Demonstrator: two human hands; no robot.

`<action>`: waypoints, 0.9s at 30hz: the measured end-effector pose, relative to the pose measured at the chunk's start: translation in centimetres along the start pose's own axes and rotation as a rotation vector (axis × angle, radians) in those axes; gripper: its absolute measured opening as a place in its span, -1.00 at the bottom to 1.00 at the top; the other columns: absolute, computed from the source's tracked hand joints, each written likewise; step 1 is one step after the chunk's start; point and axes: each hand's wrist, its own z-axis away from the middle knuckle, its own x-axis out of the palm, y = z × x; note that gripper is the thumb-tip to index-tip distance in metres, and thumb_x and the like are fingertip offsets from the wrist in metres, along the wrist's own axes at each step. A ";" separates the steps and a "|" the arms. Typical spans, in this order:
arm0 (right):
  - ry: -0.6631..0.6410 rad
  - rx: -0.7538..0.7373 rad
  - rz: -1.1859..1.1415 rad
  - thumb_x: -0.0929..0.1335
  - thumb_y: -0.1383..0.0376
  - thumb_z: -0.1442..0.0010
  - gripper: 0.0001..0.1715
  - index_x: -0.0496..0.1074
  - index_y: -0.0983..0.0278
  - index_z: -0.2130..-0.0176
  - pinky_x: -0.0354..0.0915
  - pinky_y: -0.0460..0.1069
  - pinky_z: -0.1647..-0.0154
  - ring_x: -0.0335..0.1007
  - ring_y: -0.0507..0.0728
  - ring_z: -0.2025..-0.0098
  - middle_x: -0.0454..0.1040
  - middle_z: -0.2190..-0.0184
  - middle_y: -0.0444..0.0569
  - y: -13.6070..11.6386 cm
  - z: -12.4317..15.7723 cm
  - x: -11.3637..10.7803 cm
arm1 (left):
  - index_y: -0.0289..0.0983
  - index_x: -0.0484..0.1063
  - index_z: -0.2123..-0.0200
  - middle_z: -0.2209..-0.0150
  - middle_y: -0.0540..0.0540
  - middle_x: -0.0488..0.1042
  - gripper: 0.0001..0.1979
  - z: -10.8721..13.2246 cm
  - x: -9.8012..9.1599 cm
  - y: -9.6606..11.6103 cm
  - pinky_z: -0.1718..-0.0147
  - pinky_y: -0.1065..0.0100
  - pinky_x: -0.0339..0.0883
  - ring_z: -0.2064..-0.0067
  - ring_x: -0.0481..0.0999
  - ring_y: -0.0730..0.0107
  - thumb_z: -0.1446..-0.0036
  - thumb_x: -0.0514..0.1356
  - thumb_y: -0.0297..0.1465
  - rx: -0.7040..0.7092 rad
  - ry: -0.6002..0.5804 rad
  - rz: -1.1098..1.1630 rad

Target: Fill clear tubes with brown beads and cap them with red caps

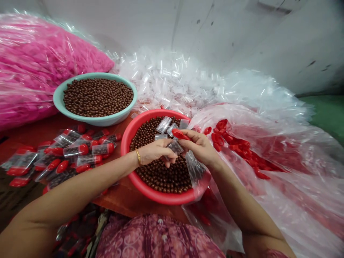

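Over a red basin (125, 150) of small brown balls (169, 179), my two hands are close together. My left hand (156, 152), with a gold bracelet at the wrist, is closed on a clear plastic container (175, 147) with dark balls inside. Between the thumb and fingers of my right hand (197, 145) is a red cap (179, 134), held just above the container; whether they touch I cannot tell. Several clear containers (163, 124) lie on the balls at the basin's far side. Part of a clear plastic bag hangs over the basin's right rim.
A pale green basin (131, 104) of brown balls stands at the back left. Filled containers with red caps (76, 150) are heaped on the left. Loose red caps (242, 150) lie in an open plastic bag (295, 197) on the right. Behind are clear containers (172, 79) and a pink-filled bag (48, 64).
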 end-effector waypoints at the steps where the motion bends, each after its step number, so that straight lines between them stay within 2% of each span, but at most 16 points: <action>1: -0.037 0.019 -0.038 0.38 0.22 0.03 -0.64 0.45 0.25 0.18 0.24 -0.13 0.64 0.19 -0.09 0.65 0.41 0.50 -0.21 0.1 -0.1 -0.1 | -0.34 0.33 0.37 0.59 0.07 0.40 -0.76 0.1 0.0 0.1 0.62 0.53 0.27 0.61 0.35 0.60 0.20 0.21 -0.42 -0.008 -0.005 0.018; 4: -0.049 0.017 -0.029 0.39 0.21 0.04 -0.62 0.46 0.25 0.17 0.27 -0.12 0.63 0.25 -0.06 0.62 0.44 0.48 -0.18 0.3 0.0 -0.1 | -0.34 0.33 0.40 0.62 0.05 0.40 -0.77 0.2 -0.1 0.1 0.66 0.53 0.22 0.62 0.35 0.58 0.24 0.18 -0.42 -0.020 -0.001 0.040; 9: 0.131 -0.132 0.203 0.36 0.26 0.02 -0.77 0.48 0.29 0.30 0.32 -0.09 0.42 0.37 0.03 0.40 0.48 0.42 -0.10 0.9 -0.1 0.6 | -0.32 0.28 0.43 0.65 0.06 0.38 -0.79 0.0 -0.2 0.1 0.69 0.54 0.20 0.64 0.32 0.57 0.25 0.17 -0.42 -0.069 -0.006 -0.015; 12: 0.205 -0.142 0.321 0.30 0.22 -0.10 -0.69 0.47 0.30 0.18 0.34 -0.05 0.34 0.37 0.04 0.37 0.50 0.33 -0.06 1.2 -0.1 0.5 | -0.32 0.26 0.45 0.63 0.06 0.39 -0.83 0.0 -0.1 0.2 0.65 0.54 0.23 0.63 0.33 0.60 0.22 0.16 -0.44 -0.043 0.043 -0.033; 15: 0.148 -0.197 0.419 0.23 0.21 -0.21 -0.60 0.40 0.26 0.00 0.36 -0.02 0.28 0.39 0.06 0.28 0.48 0.13 0.00 1.3 0.6 0.1 | -0.32 0.25 0.40 0.56 0.05 0.42 -0.81 0.0 0.1 0.2 0.59 0.52 0.28 0.61 0.36 0.61 0.16 0.18 -0.44 0.012 0.079 -0.036; 19: 0.147 -0.376 0.612 0.17 0.27 -0.27 -0.59 0.39 0.23 -0.05 0.36 -0.01 0.17 0.42 0.07 0.23 0.49 0.26 -0.01 1.4 1.8 0.0 | -0.31 0.23 0.33 0.56 0.08 0.38 -0.77 0.0 0.2 -0.1 0.59 0.51 0.28 0.60 0.36 0.60 0.07 0.21 -0.40 0.081 0.109 -0.065; 23: 0.188 -0.504 0.801 0.18 0.34 -0.27 -0.56 0.35 0.24 -0.11 0.37 -0.05 0.25 0.45 0.07 0.29 0.48 0.33 0.00 1.4 2.6 0.4 | -0.32 0.24 0.26 0.60 0.14 0.30 -0.76 0.0 0.4 -0.6 0.64 0.50 0.18 0.63 0.26 0.61 0.00 0.18 -0.36 0.128 0.170 -0.197; 25: 0.199 -0.547 0.911 0.18 0.36 -0.26 -0.54 0.33 0.26 -0.13 0.37 -0.06 0.32 0.44 0.07 0.36 0.47 0.37 0.00 1.4 2.9 0.4 | -0.33 0.28 0.22 0.56 0.12 0.31 -0.75 0.0 0.5 -0.8 0.56 0.47 0.22 0.58 0.28 0.58 0.00 0.18 -0.38 0.189 0.239 -0.316; 27: 0.204 -0.566 1.011 0.18 0.37 -0.25 -0.52 0.31 0.26 -0.14 0.35 -0.07 0.39 0.40 0.06 0.43 0.46 0.42 -0.01 1.4 3.1 0.4 | -0.34 0.33 0.23 0.46 0.06 0.36 -0.75 0.1 0.6 -1.0 0.40 0.42 0.29 0.45 0.34 0.52 0.03 0.18 -0.41 0.268 0.313 -0.451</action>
